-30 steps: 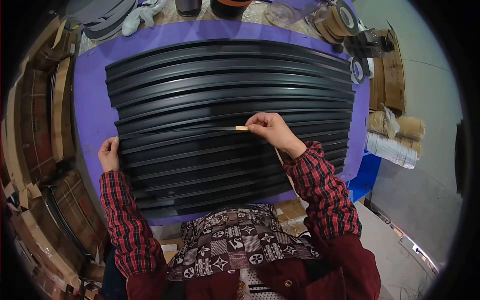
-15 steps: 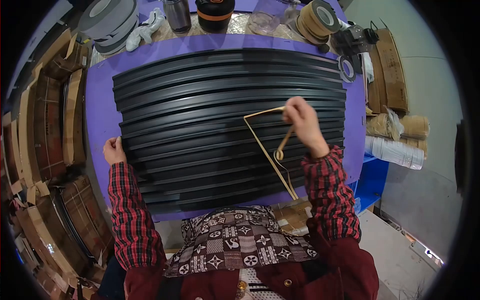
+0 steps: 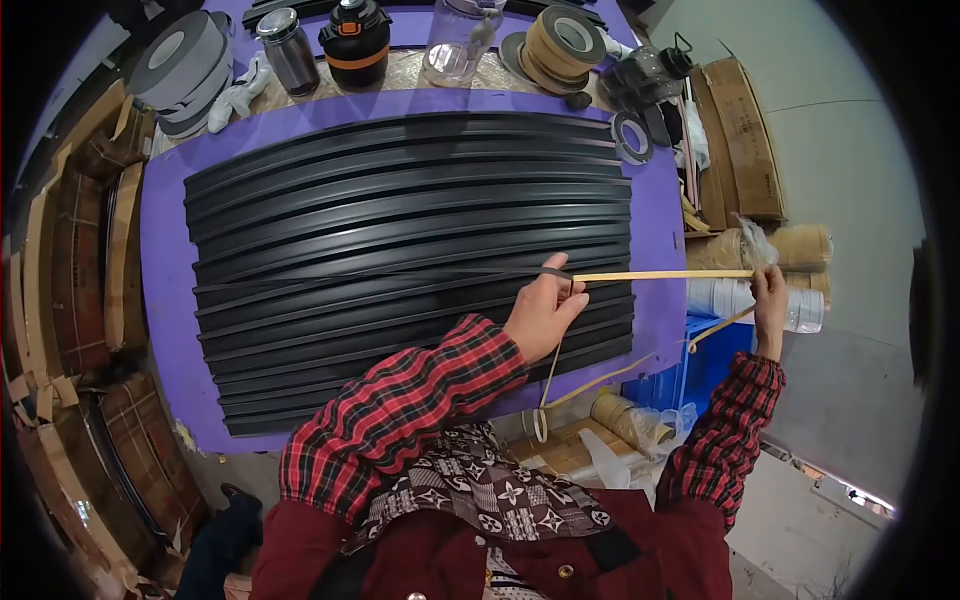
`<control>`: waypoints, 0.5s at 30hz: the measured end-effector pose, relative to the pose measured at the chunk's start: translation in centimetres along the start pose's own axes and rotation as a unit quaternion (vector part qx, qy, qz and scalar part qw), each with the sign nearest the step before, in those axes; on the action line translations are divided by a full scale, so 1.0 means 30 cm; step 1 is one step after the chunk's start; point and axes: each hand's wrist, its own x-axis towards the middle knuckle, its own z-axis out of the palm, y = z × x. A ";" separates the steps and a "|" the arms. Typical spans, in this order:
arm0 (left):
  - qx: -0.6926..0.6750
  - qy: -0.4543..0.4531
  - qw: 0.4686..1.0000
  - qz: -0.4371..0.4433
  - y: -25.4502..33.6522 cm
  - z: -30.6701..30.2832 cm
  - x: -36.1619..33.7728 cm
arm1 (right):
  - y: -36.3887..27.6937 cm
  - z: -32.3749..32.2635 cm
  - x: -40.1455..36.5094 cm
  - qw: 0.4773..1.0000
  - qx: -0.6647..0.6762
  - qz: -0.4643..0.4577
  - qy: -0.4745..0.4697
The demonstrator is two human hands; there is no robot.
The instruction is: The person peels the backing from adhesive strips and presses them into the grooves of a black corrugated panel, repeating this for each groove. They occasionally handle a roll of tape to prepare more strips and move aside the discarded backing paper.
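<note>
A narrow tan strip [image 3: 665, 274] is stretched taut across the right of the table between my hands. My right hand [image 3: 769, 305] pinches its far end beyond the table's right edge. My left hand [image 3: 545, 312] is closed at the other end, where the tan strip meets a thin black strip [image 3: 450, 271] running left. Loose tan lengths hang below in loops. Under my left hand lie several long black ribbed profiles [image 3: 400, 220], side by side on the purple table [image 3: 165, 300].
Along the back stand grey tape rolls [image 3: 180, 65], a steel cup [image 3: 288, 55], a black-orange bottle [image 3: 355, 45], a clear jug [image 3: 455, 45] and brown tape rolls [image 3: 560, 45]. A small tape ring [image 3: 631, 138] lies at the right. Cartons [image 3: 95, 240] line the left; a blue bin [image 3: 715, 350] sits right.
My left hand has moved from the profiles' left edge to the right side. My right hand has moved right past the table edge, pulling the tan strip taut. The view has shifted.
</note>
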 end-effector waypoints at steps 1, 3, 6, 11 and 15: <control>0.020 0.021 1.000 -0.012 -0.007 0.022 0.009 | -0.008 0.023 0.011 0.973 -0.231 -0.026 -0.007; 0.014 0.051 0.998 -0.032 -0.010 0.038 0.030 | -0.313 0.184 0.003 0.982 -0.099 -0.159 -0.023; 0.045 0.120 0.991 0.045 -0.087 0.101 0.077 | -0.742 0.476 -0.104 0.912 -0.030 -0.387 -0.136; 0.307 -0.141 0.932 0.128 -0.189 0.010 0.082 | -0.710 0.721 -0.071 0.879 0.041 -0.256 -0.400; 0.187 -0.004 0.982 -0.027 -0.131 -0.326 -0.109 | -0.611 0.781 -0.064 0.884 0.236 -0.043 -0.401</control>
